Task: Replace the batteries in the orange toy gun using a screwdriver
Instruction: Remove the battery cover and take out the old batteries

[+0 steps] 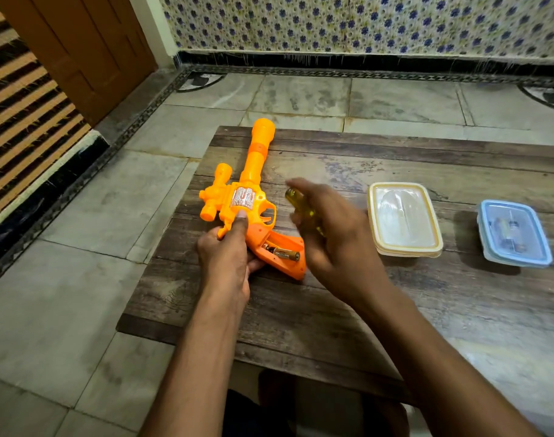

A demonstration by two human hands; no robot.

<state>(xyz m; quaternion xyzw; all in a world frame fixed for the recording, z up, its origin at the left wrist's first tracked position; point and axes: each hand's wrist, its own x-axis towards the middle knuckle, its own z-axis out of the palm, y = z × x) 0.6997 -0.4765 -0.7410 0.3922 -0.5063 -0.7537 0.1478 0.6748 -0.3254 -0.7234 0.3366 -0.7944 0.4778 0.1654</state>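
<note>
The orange toy gun [247, 190] lies on the wooden table [395, 310], barrel pointing away from me. Its grip is open and shows a battery [285, 254] inside the compartment. My left hand [228, 257] grips the gun at the grip, thumb pressed on the body near the trigger. My right hand [335, 234] hovers just right of the gun and holds a screwdriver with a yellow see-through handle [296, 201]. That hand is blurred, and the screwdriver's tip is hidden behind it.
A cream-rimmed plastic box [403, 220] with a clear lid stands right of my right hand. Further right is a blue-rimmed box [515, 238] with batteries inside. The table's left edge lies close to the gun, with tiled floor [80, 310] beyond.
</note>
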